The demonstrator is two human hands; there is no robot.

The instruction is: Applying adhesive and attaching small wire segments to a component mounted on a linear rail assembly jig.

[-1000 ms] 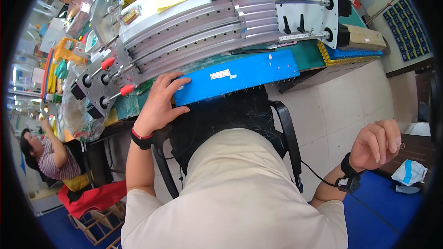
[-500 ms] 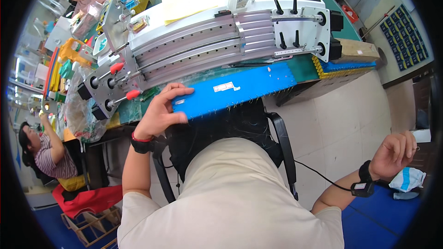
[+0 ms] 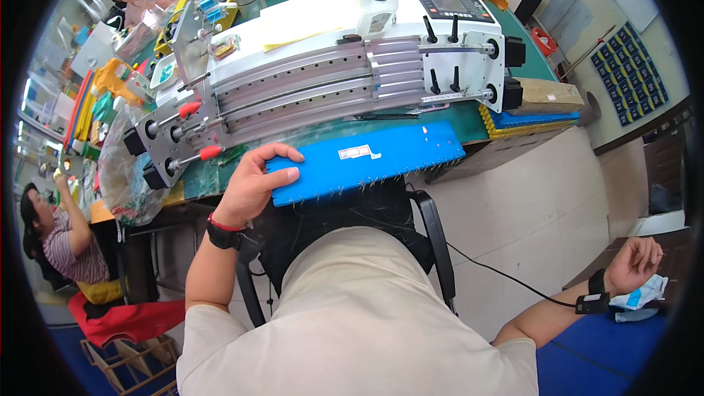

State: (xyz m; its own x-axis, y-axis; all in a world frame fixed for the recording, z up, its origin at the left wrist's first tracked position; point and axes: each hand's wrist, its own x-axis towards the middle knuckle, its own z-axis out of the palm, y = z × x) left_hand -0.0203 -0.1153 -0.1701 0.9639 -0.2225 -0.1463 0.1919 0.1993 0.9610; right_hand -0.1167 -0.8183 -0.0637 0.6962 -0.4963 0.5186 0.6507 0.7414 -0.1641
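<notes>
Left hand (image 3: 253, 180) laid flat, fingers spread, on one flat blue rectangular plastic board (image 3: 364, 161), overhanging the near edge of the green surface (image 3: 213, 180) before one white rail machine (image 3: 330, 73). Right hand (image 3: 636, 264) loosely curled, grasping nothing, well apart beside crumpled cloth (image 3: 638, 299). Likely risk: board tipping off, held by one hand only. Two red-handled knobs (image 3: 210, 152).

This is a factory workshop: a green-topped workbench (image 3: 506, 114) carries a white machine with grooved metal rails (image 3: 315, 88) and a keypad panel, with crowded parts bins (image 3: 95, 103) left of it and co-workers seated at neighbouring benches beyond.
</notes>
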